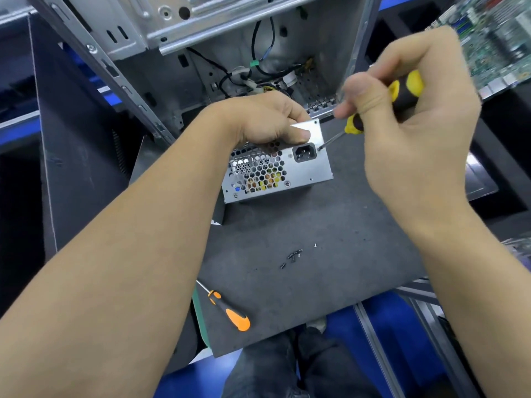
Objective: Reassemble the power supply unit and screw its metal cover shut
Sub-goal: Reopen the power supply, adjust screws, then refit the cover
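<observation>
My left hand [267,122] is clamped over the top of the PSU [287,168], thumb pressed on its rear face, so the box will not slide or twist on the desk [316,239] while I drive. My right hand [408,110] is wrapped round the yellow screwdriver [382,104], fingers curled on the handle, the shaft slanting down and left so its tip meets the screw [319,148] just right of the socket [304,152]. I judge I am seating a cover screw there; how far it is home I cannot tell.

The PSU sits in the middle of the desk, its grille and socket side facing me, right in front of the open case [201,67], whose cables [258,73] hang close behind my left hand. Nearer me, an orange screwdriver [227,310] lies idle at the desk's left edge, and a small cluster of loose screws [293,257] waits between my forearms, easy to reach. Far right, a motherboard [494,38] leans clear of the work. My right hand crowds the corner, hiding part of that edge.
</observation>
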The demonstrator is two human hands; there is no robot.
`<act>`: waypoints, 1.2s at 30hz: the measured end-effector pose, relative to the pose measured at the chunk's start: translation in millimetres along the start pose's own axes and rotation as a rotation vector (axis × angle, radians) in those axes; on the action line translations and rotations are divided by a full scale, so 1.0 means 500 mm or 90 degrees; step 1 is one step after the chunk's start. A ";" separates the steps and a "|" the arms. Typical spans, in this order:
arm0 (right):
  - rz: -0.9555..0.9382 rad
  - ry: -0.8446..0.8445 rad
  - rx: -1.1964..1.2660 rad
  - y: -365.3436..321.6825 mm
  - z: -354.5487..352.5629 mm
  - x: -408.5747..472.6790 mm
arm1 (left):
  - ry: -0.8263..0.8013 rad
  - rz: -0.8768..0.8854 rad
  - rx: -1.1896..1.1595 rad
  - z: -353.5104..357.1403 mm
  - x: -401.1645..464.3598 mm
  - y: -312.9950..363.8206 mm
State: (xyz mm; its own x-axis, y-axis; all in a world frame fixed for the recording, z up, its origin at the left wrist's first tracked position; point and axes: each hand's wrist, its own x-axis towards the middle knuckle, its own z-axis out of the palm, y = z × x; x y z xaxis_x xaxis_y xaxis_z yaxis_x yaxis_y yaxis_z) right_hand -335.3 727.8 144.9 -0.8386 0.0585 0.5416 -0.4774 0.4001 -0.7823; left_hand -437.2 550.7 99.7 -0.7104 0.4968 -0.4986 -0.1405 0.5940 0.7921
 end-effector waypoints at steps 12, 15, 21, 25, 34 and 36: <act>0.185 -0.242 -0.169 0.142 -0.043 -0.100 | 0.078 0.056 0.168 0.087 -0.064 0.023; 0.121 -0.341 -0.192 0.177 -0.043 -0.136 | 0.180 0.080 0.311 0.157 -0.078 0.013; 0.201 -0.426 -0.288 0.204 -0.032 -0.192 | 0.364 0.086 0.534 0.314 -0.078 -0.049; 0.165 -0.403 -0.377 0.216 -0.014 -0.228 | 0.406 0.122 0.622 0.350 -0.085 -0.084; 0.259 -0.413 -0.302 0.249 -0.036 -0.222 | 0.570 0.224 0.371 0.323 -0.123 -0.120; 0.315 -0.351 -0.251 0.247 -0.046 -0.218 | 0.781 0.207 0.298 0.290 -0.161 -0.158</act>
State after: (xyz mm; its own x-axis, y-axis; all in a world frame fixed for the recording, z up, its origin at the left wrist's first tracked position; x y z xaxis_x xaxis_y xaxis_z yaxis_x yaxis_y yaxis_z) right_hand -296.9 792.1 -3.5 -0.9842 -0.1032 -0.1436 0.0199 0.7424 -0.6697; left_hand -269.1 555.8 26.3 -0.8536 -0.0792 0.5149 0.2222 0.8386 0.4974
